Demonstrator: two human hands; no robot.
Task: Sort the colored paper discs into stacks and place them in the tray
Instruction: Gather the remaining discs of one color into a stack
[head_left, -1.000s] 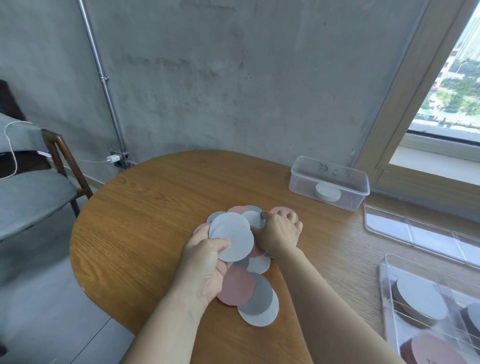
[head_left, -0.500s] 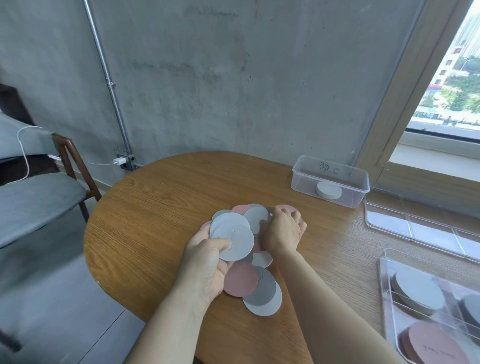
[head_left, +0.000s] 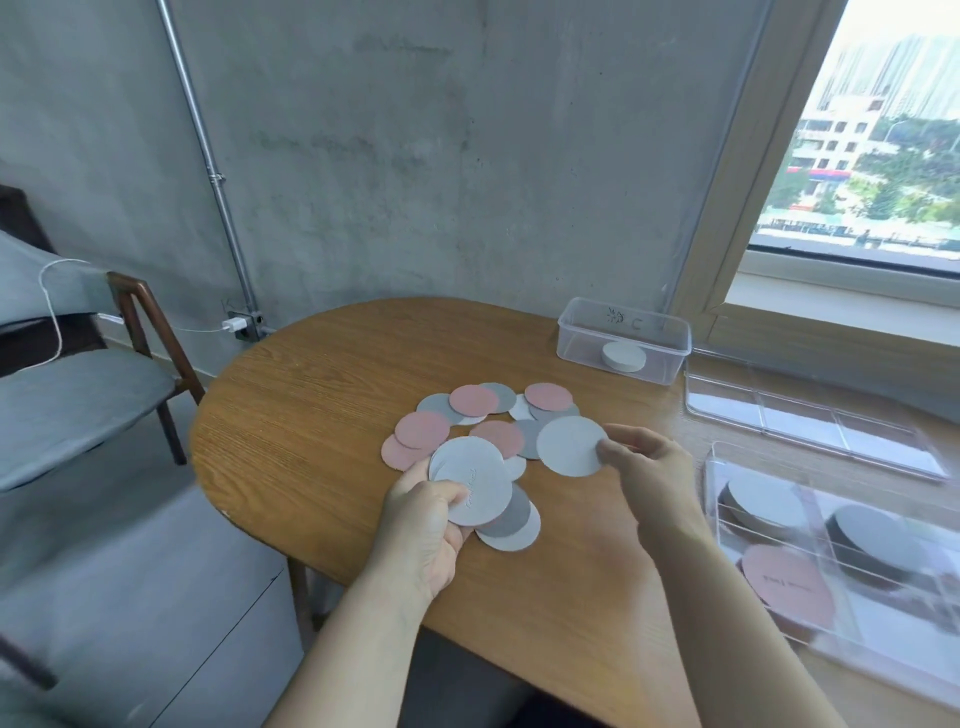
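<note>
A loose pile of pink, grey and pale discs (head_left: 485, 421) lies spread on the round wooden table (head_left: 322, 415). My left hand (head_left: 423, 519) grips a small stack of pale grey discs (head_left: 470, 486) just above the pile's near side. My right hand (head_left: 641, 465) pinches a single pale grey disc (head_left: 569, 446) by its right edge, lifted over the pile. At the right, the clear divided tray (head_left: 727, 525) holds a pale grey stack (head_left: 763, 501), a darker grey stack (head_left: 878, 543) and a pink stack (head_left: 789, 587).
A clear plastic box (head_left: 623, 340) with a white puck inside stands at the table's back. A clear lid (head_left: 800, 421) lies beside the window sill. A grey chair (head_left: 78, 395) stands left of the table, and a concrete wall is behind.
My right hand has lifted off the pile and drawn back to the right with one pale disc in its fingers. The left hand still holds its stack, now slightly lower.
</note>
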